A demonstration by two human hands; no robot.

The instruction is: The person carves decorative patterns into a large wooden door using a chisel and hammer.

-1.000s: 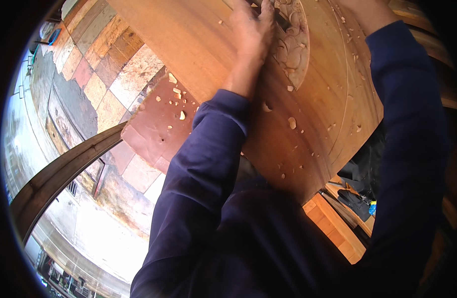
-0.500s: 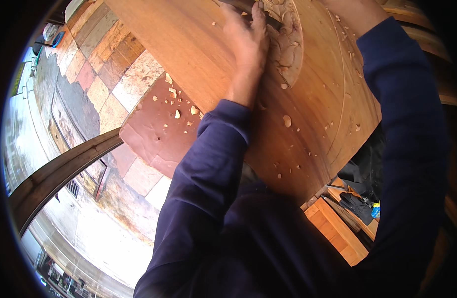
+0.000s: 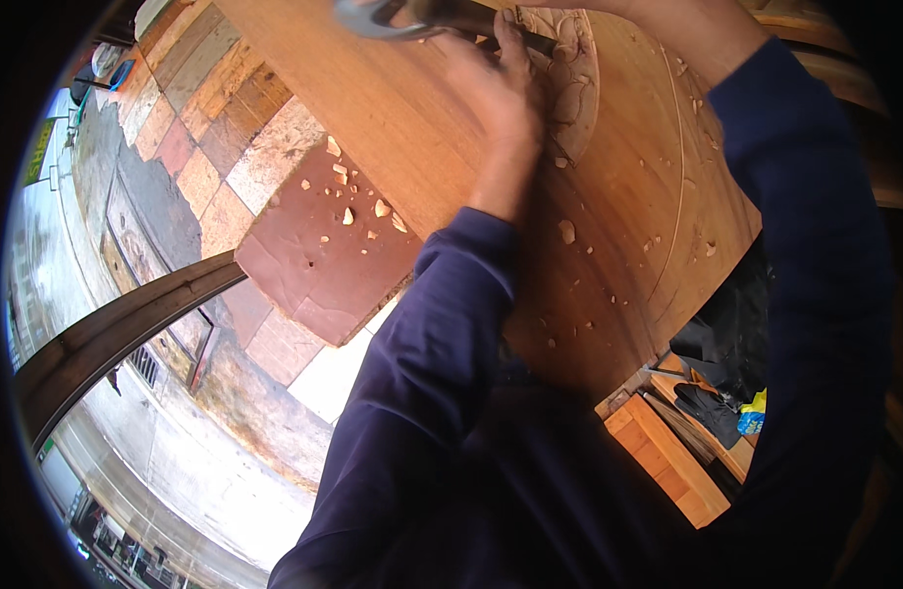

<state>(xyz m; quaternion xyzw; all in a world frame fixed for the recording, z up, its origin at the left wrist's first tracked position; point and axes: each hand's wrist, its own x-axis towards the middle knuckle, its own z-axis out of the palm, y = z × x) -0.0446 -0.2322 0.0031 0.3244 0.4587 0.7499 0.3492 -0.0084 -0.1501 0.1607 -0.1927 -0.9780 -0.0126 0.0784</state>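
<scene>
A brown wooden board (image 3: 609, 265) with a curved outline and a carved relief patch (image 3: 574, 98) lies before me. My left hand (image 3: 501, 93), slightly blurred, is wrapped round a dark-handled chisel (image 3: 535, 41) whose working end points at the carving. At the top edge a grey metal hammer head (image 3: 378, 20), smeared by motion, is close to the chisel's rear end. My right hand (image 3: 638, 8) reaches in from the upper right above the carving; its fingers are mostly cut off by the frame, and the hammer appears to be in its grip. Pale wood chips (image 3: 567, 232) lie scattered on the board.
A reddish-brown slab (image 3: 319, 260) with more chips on it sits left of the board. Beyond are patchwork floor tiles (image 3: 211, 182) and a dark wooden bar (image 3: 128, 329). At lower right are an orange-brown wooden box (image 3: 663, 456) and a dark glove-like item (image 3: 712, 412).
My right hand has moved left over the carving, and the hammer head has come into view by the chisel. My left forearm has shifted slightly right.
</scene>
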